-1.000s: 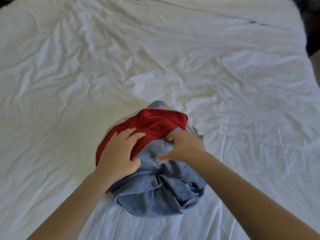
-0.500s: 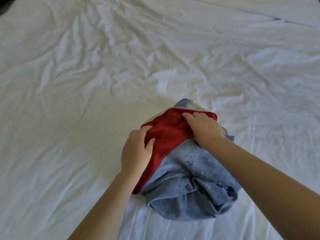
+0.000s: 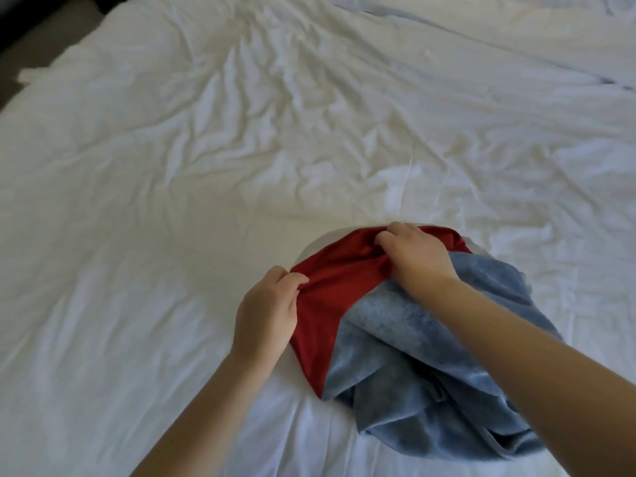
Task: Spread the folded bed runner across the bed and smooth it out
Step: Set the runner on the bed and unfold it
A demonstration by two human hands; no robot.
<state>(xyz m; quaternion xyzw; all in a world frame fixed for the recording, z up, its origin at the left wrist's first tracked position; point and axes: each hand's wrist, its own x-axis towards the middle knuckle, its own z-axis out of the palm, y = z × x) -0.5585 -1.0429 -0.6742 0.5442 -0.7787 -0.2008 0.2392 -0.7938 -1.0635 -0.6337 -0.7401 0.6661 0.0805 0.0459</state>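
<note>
Your left grip point(image 3: 265, 311) was closed on the bed runner point(image 3: 395, 346). Its thumb and curled fingers pinched a fold at the near left edge of the red side point(image 3: 327, 304). Your right grip point(image 3: 416, 256) was closed on the runner as well, with its fingers dug into the red cloth at the far edge of the heap and a ridge of fabric bunched under the knuckles. The two grips were apart, with a taut stretch of red cloth between them.

The runner lay in a loose, rumpled heap, not yet spread out. The red side was on top toward the left and far side. The blue-grey side point(image 3: 423, 407) spilled out from under it toward you and to the right, in thick folds that sagged onto the sheet. Your right forearm point(image 3: 537, 349) crossed over the blue part, hiding some of it, and your left forearm point(image 3: 192, 407) came in over bare sheet beside the heap.

The heap sat on the near part of the bed, a little right of the middle of the view. The white sheet point(image 3: 172, 173) around it was heavily creased, with the deepest wrinkles fanning out across the far middle. A long seam or overlapping edge point(image 3: 481, 39) ran across the top right corner of the bed. At the far left corner, past the edge of the bed, a strip of dark floor point(image 3: 38, 25) showed.
</note>
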